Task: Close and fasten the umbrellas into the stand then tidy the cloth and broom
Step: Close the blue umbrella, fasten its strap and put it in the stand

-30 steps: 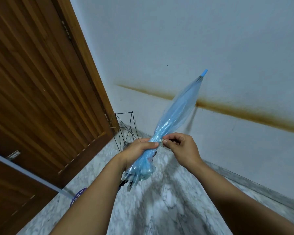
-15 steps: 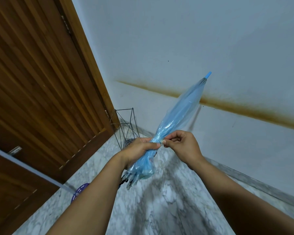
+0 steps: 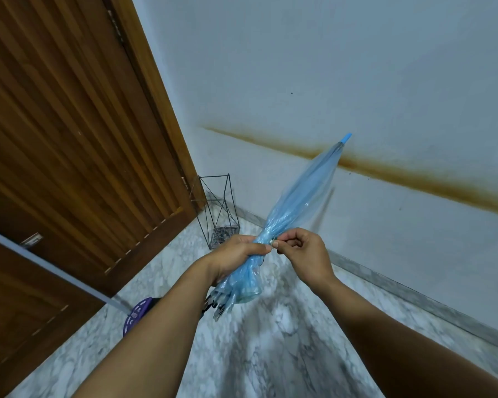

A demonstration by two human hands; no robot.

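Note:
A closed, translucent blue umbrella [image 3: 298,202] slants up to the right, its blue tip near the wall's brown stain. My left hand [image 3: 236,258] grips the bunched canopy low down, just above the rib ends. My right hand [image 3: 302,254] pinches the small fastening strap at the canopy, right beside my left thumb. An empty black wire umbrella stand [image 3: 217,211] sits on the floor in the corner behind my hands. A long pale broom handle [image 3: 55,271] runs down from the left to a purple head [image 3: 138,313], partly hidden by my left forearm.
A wooden door [image 3: 69,139] fills the left side. A pale wall [image 3: 328,81] with a brown stain line stands ahead and to the right, with a grey skirting at its foot. The floor [image 3: 270,354] is white-grey marble.
The umbrella tip has swung slightly right and down. My hands have stayed at the same place on the canopy, the right fingers working the strap.

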